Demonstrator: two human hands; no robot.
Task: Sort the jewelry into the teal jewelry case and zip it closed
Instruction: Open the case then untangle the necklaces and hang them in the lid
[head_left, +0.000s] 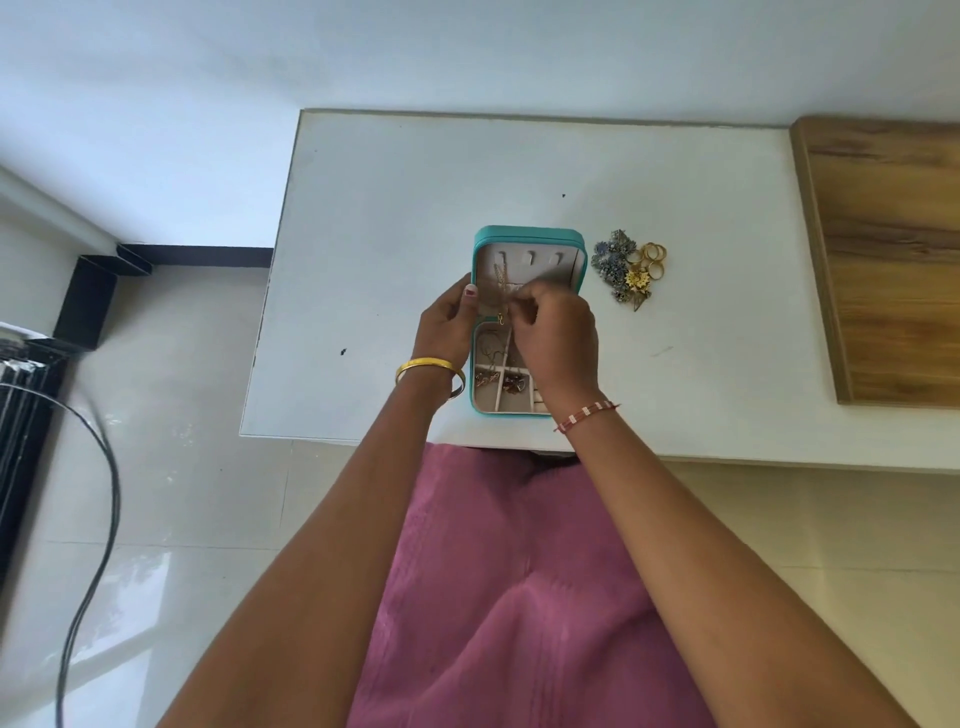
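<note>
Teal case (530, 235) lies open on the white table (395, 208), lid on the far side, compartment tray near. Both hands work over the hinge line.

Left hand (447, 325) at the case's left edge, fingers curled; it seems to share the hold on a thin gold chain (501, 278), though motion blur hides the exact contact. Right hand (558, 338) has its fingertips pinched together on the same chain, over the middle of the case. Both grips closed on the chain, as far as can be told.

Chain trails up across the lid lining, below the three hooks (531, 256). Near compartments already hold small pieces (498, 382). Loose pile (631, 270) of rings and brooch-like pieces sits just right of the case, not yet sorted.

Step in hand, by my reading: hanging or laying out the chain in the lid.

To do it well:
- keep the chain taut between the hands so it cannot knot;
- loop it fully over one hook;
- let the tail fall straight, clear of the zip edge;
- steady the case so it does not slide.
</note>
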